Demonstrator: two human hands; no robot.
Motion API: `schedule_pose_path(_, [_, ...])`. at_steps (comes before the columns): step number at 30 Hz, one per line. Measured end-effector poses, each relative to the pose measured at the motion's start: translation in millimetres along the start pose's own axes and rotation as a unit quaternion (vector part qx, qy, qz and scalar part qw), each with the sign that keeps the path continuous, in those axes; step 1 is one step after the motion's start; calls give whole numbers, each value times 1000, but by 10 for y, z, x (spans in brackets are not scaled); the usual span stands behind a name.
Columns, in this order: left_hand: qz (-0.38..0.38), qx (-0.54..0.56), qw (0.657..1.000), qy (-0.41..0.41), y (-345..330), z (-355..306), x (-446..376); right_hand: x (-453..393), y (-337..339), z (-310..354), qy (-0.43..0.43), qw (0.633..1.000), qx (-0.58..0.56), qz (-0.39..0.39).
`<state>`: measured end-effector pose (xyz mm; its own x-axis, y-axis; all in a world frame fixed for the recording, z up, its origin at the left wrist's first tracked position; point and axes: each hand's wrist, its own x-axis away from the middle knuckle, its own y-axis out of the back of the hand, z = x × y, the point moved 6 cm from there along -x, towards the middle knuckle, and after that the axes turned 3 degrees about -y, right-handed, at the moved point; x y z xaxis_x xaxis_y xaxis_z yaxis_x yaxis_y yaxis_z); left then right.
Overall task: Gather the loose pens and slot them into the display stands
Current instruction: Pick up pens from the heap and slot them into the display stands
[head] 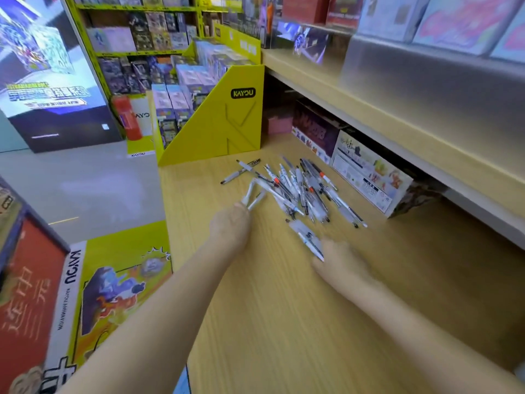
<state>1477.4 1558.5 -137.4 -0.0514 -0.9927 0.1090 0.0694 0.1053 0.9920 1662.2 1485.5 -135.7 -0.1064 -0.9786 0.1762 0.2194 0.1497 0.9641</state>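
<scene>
Head view: loose pens (301, 189) piled on the wooden tabletop (284, 322), just right of the yellow KAYOU display stand (216, 120). Left hand (230, 227) grips a few pens at the pile's near-left edge. Right hand (339, 263) holds a small bunch; finger detail blurred.

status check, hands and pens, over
Left hand grips a few pens. Right hand holds a small bunch. Pile loose on shelf. No stands in view.

pens (301, 189) glossy clear plastic; shelf top (284, 308) matt light wood grain; yellow display stand (221, 129) smooth cardboard-looking
</scene>
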Motion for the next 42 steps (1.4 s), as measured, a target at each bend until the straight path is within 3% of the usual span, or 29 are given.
schedule_pose_path(3, [27, 138, 990, 23, 85, 181, 556, 313, -54, -261, -69, 968, -240, -1])
schedule_pose_path(5, [5, 234, 972, 17, 162, 266, 1100, 584, -22, -296, -93, 879, -466, 33])
schedule_pose_path(7, [2, 284, 959, -11, 257, 221, 1683, 853, 55, -235, -113, 796, -589, 85])
schedule_pose_path(10, [-2, 273, 962, -11, 425, -6, 2342, 1149, 199, -60, -125, 702, -682, 161])
schedule_pose_path(13, [-3, 181, 984, -2, 561, -327, 2862, 1499, 342, 96, -115, 668, -699, 229])
schedule_pose_path(17, [1, 203, 979, -13, 689, -675, 3533, 2087, 798, -80, -75, 608, -756, 229])
schedule_pose_path(19, [0, 216, 976, -37, 840, -869, 3907, 2472, 1054, -300, -37, 609, -759, 225])
schedule_pose_path(22, [-23, 191, 980, -46, 1061, -1279, 4562, 3169, 1350, -757, 6, 650, -731, 209])
schedule_pose_path(27, [-109, 226, 968, -25, 1354, -2013, 5491, 4191, 1827, -1777, 47, 650, -747, 134])
schedule_pose_path(30, [-195, 328, 924, -9, 1581, -2315, 5839, 4446, 2238, -2647, 13, 624, -781, 36])
schedule_pose_path(32, [-214, 434, 875, -7, 1753, -2613, 5958, 4590, 2490, -3158, 17, 590, -807, 29])
schedule_pose_path(35, [-172, 589, 787, -60, 2106, -3367, 5966, 4835, 2702, -3667, 29, 573, -815, 79])
schedule_pose_path(38, [-115, 619, 761, -157, 2484, -4186, 5973, 4997, 2803, -4035, 27, 586, -806, 80])
schedule_pose_path(40, [-60, 631, 748, -195, 2574, -4595, 5892, 5011, 2857, -4324, 19, 603, -797, 33])
schedule_pose_path(42, [8, 635, 743, -212, 2541, -4906, 5771, 4965, 2874, -4627, 3, 597, -802, -18])
